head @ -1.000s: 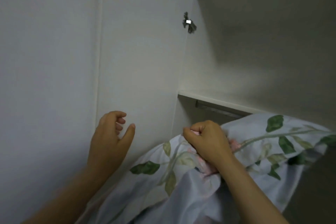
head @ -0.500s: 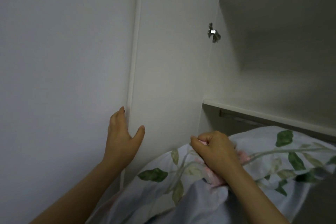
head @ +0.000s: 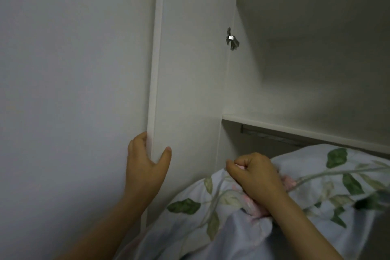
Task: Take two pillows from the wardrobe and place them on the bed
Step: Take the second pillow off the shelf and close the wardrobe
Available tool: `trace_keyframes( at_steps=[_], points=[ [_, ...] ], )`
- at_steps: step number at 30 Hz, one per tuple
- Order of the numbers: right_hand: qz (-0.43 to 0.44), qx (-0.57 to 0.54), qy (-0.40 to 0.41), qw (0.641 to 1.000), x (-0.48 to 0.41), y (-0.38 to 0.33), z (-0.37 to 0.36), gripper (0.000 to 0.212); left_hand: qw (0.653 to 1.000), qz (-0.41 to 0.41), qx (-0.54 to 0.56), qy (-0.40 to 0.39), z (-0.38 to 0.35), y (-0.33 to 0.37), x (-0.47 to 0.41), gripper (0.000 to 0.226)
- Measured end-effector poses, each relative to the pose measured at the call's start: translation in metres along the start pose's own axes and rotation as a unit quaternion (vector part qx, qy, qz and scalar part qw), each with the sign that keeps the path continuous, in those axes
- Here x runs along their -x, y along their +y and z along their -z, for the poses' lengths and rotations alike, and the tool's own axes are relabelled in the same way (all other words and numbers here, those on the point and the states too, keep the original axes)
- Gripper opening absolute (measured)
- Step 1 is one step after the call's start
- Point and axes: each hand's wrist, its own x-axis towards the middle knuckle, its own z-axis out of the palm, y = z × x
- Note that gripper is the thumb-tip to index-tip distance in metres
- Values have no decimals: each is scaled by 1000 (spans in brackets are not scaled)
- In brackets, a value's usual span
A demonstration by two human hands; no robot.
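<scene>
A pale blue pillow (head: 236, 213) printed with green leaves and pink flowers fills the lower right, in front of the open wardrobe. My right hand (head: 256, 176) grips a bunched fold of its cover near the top edge. My left hand (head: 145, 164) holds the edge of the open white wardrobe door (head: 190, 91), fingers behind the edge and thumb on the inner face. I cannot tell whether the fabric is one pillow or two. No bed is in view.
A white shelf (head: 295, 126) crosses the wardrobe just above the pillow, with a metal rail (head: 272, 136) under it. A metal hinge (head: 231, 39) sits on the door's inner side. A plain white wall (head: 69, 91) fills the left.
My left hand, loosely curled in the air a second ago, has reached up and taken hold of the door's edge. My right hand keeps its grip on the pillow.
</scene>
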Motion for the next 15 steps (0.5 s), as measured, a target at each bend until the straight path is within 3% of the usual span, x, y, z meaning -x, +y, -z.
trace_keyframes(
  at_steps=[15],
  points=[
    [-41, 48, -4, 998, 35, 43, 48, 46, 988, -86, 100, -80, -52, 48, 55, 21]
  ],
)
